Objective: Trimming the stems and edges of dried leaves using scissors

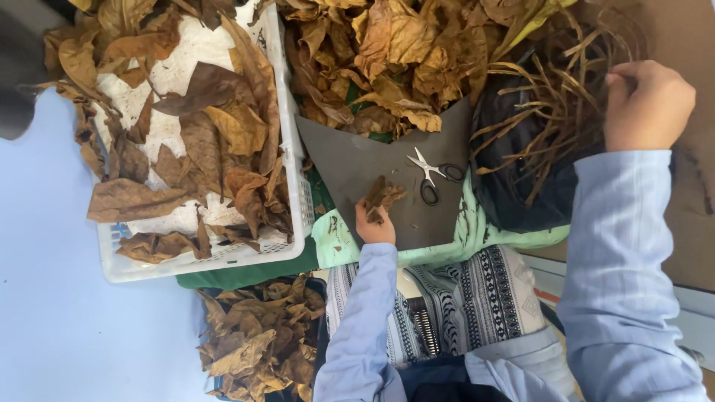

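A: Brown, dry leaf scrap (383, 196) pinched in the left hand (372, 223), grip closed on it, pressed onto the grey board (357, 160) on the lap. Probably a flat, firm backing.

B: Right hand (645, 104)?

A: Fist curled into the strips (547, 112) spilling over the dark bag (514, 193); seems to clutch a few, can't confirm.

B: Scissors (432, 175)?

A: Lying on the board, just beside the scrap, handy. White crate (302, 193) of leaves at left, another pile (257, 342) below.
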